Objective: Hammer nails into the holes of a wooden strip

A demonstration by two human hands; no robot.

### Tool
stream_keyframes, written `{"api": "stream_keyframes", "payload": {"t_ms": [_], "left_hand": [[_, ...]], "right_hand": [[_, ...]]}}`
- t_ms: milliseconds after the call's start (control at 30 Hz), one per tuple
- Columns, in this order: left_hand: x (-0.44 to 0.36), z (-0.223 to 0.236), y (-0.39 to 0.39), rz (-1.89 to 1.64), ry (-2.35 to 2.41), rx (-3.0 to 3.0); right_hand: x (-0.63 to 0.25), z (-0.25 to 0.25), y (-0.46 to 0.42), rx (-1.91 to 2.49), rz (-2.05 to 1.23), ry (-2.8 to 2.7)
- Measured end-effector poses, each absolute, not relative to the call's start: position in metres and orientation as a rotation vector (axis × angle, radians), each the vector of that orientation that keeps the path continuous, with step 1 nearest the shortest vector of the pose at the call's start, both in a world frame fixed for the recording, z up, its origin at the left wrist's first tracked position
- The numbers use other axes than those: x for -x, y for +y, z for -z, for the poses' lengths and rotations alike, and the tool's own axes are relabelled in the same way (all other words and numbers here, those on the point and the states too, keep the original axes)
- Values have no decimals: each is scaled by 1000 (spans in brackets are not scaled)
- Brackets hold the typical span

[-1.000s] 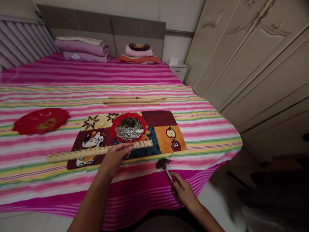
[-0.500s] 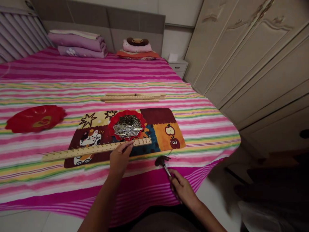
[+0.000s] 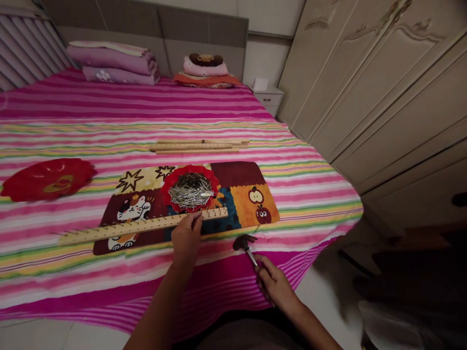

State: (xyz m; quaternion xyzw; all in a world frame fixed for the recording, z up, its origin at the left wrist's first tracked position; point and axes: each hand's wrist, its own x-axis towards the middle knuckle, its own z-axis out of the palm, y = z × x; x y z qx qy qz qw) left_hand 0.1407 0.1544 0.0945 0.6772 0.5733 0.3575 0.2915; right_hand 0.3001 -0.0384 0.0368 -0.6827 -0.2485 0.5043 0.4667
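A long pale wooden strip (image 3: 146,225) lies slantwise across a patterned mat (image 3: 251,170), with a row of nails standing in it. My left hand (image 3: 187,234) is at the strip, right of its middle, with thumb and fingers pinched together; whatever is between the fingertips is too small to make out. Just behind the strip sits a red scalloped bowl (image 3: 166,189) full of loose nails (image 3: 191,190). My right hand (image 3: 275,282) is closed around the handle of a claw hammer (image 3: 241,242), its head over the bed's near edge, apart from the strip.
More wooden strips (image 3: 200,146) lie behind the mat. To the left is a red dish (image 3: 47,180). Folded purple bedding (image 3: 113,63) and a smaller cloth pile (image 3: 206,70) are by the headboard. A wardrobe (image 3: 346,82) stands on the right beyond the bed's edge.
My left hand and forearm have swung slightly to the right while the fingertips stay at about the same spot on the strip. The hammer and my right hand have hardly moved.
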Motion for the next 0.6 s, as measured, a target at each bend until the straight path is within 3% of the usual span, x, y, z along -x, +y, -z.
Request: {"api": "stream_keyframes", "payload": {"t_ms": [367, 600], "left_hand": [[-149, -80, 158, -961, 1523, -2057], [-149, -75, 158, -969, 1498, -2128]], "right_hand": [[-300, -42, -44, 1655, -1173, -734], [-295, -109, -17, 1658, -1055, -1043]]}}
